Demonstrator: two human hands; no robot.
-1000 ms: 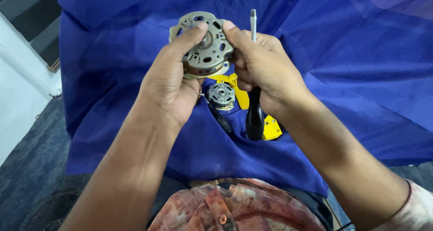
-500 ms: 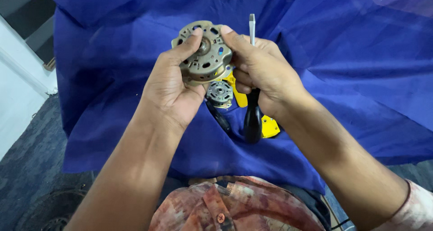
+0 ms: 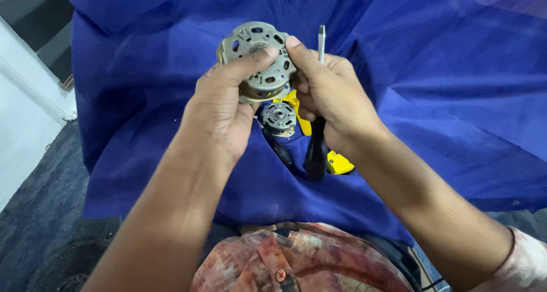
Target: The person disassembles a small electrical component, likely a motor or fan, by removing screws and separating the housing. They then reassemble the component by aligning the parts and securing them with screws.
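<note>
While held up over the lap, above the blue cloth [image 3: 456, 98]: round grey metal motor housing [image 3: 256, 61], gripped from both sides.

Far left: pale wall and dark textured floor [image 3: 34, 235] at the frame edge.

Left hand [image 3: 219, 112]: fingers curled closed around the housing's left and lower rim, thumb laid across the perforated face. Firm hold, not slack.

Housing: a squat disc, so no long side to speak of; axis through the central hub tilted up and toward the camera, flat face with its ring of holes in full view. Brassy band visible along the lower edge.

Below it, between the wrists: smaller round motor part [image 3: 278, 117] lying on the cloth, face up, beside a yellow piece [image 3: 296, 107] (shape partly hidden).

Right hand [image 3: 330, 98]: thumb pressed on the housing's right rim, remaining fingers wrapped shut round a screwdriver [image 3: 317, 149]. Screwdriver long axis near vertical, metal tip pointing up past the knuckles, black handle hanging down, yellow butt near the cloth.

Bottom centre: patterned reddish shirt [image 3: 296, 263].
</note>
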